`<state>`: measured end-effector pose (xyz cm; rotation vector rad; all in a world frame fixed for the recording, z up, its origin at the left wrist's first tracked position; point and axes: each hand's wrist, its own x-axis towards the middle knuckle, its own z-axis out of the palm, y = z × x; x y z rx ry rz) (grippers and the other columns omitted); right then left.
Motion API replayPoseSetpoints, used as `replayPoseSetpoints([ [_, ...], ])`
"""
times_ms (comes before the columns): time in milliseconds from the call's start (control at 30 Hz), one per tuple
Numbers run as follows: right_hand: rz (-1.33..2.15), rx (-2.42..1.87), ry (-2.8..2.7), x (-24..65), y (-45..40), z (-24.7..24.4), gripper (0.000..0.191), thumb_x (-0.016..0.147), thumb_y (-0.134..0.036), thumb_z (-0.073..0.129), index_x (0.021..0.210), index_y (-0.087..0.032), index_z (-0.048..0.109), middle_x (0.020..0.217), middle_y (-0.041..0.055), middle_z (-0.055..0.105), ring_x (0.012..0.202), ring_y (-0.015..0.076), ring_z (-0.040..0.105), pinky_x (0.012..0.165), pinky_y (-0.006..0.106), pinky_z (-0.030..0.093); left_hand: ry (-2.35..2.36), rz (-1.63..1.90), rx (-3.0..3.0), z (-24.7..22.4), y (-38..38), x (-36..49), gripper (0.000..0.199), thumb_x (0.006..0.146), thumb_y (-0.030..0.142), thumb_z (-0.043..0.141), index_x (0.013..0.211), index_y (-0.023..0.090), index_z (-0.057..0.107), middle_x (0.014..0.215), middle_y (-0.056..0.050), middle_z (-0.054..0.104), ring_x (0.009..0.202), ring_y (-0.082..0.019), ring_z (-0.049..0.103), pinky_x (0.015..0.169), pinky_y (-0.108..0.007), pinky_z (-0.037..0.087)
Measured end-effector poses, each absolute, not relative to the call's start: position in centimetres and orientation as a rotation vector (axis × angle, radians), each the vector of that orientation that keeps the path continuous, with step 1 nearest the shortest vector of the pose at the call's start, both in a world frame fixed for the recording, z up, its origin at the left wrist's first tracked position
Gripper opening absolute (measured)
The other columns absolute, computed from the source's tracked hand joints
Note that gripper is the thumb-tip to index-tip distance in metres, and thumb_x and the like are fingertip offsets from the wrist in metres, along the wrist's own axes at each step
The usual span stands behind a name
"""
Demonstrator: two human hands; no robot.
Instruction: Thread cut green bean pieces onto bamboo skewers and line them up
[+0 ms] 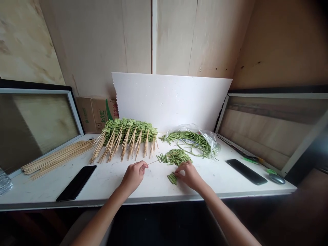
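My left hand (133, 176) is closed in a pinch on the end of a thin bamboo skewer (153, 162) that points right. Several short green bean pieces (162, 158) sit in a row at the skewer's far end, beside a loose heap of cut green beans (179, 156). My right hand (189, 174) is in front of that heap, its thumb and fingers pinched together. It touches the edge of a small row of cut bean pieces (172, 178) lying on the white table (153, 188). What its fingertips hold is hidden.
Finished bean skewers (128, 131) are stacked at back left, sticks forward. Bare skewers (60, 157) lie further left. Long uncut beans (192, 140) spill from a plastic bag (212, 145). Phones (77, 182) (246, 171) flank the work area; a mouse (276, 178) is far right.
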<state>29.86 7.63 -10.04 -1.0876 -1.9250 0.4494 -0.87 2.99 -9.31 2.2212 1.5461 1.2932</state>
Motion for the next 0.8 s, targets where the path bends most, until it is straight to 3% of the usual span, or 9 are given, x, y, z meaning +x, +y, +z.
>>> replayPoseSetpoints([
  [167,0.45,-1.14,-1.885,29.4,7.4,-9.3,0.028,0.077,-0.054,0.079,0.075,-0.026,0.081,0.082,0.0097,0.077,0.083,0.0314,0.066,0.078,0.045,0.053,1.527,1.29,2.219,-9.1,2.7,-0.7,0.024,0.095,0.017,0.047,0.086,0.021,0.069,0.064,0.0,0.063,0.061,-0.016,0.062,0.059,-0.024,0.046],
  [333,1.04,-0.989,-1.561,29.8,7.0,-6.6,0.037,0.081,-0.059,0.077,0.089,-0.022,0.08,0.087,0.0058,0.079,0.078,0.0229,0.069,0.07,0.034,0.053,1.502,1.312,2.221,-8.8,2.5,-0.5,0.025,0.097,0.019,0.046,0.086,0.021,0.069,0.064,0.0,0.062,0.058,-0.016,0.061,0.058,-0.024,0.046],
  [533,1.358,-0.739,-1.186,29.8,6.8,-5.5,0.031,0.078,-0.056,0.081,0.088,-0.026,0.079,0.098,0.0041,0.08,0.093,0.0226,0.073,0.08,0.033,0.057,1.486,1.338,2.262,-8.5,2.0,0.1,0.025,0.097,0.018,0.047,0.084,0.021,0.069,0.065,0.0,0.066,0.055,-0.014,0.06,0.057,-0.023,0.046],
  [633,1.4,-0.699,-1.093,29.5,6.7,-5.5,0.032,0.077,-0.055,0.083,0.089,-0.025,0.079,0.105,0.0078,0.08,0.105,0.0276,0.073,0.088,0.038,0.057,1.473,1.342,2.277,-8.4,1.8,0.2,0.024,0.096,0.017,0.049,0.084,0.021,0.069,0.068,-0.001,0.069,0.057,-0.015,0.063,0.059,-0.023,0.047],
  [800,1.416,-0.698,-1.091,29.3,6.4,-5.3,0.035,0.076,-0.054,0.084,0.089,-0.021,0.08,0.107,0.0116,0.08,0.108,0.03,0.074,0.089,0.039,0.058,1.487,1.348,2.299,-8.4,1.9,0.1,0.023,0.096,0.015,0.05,0.085,0.021,0.07,0.073,-0.002,0.073,0.063,-0.016,0.067,0.062,-0.024,0.05],
])
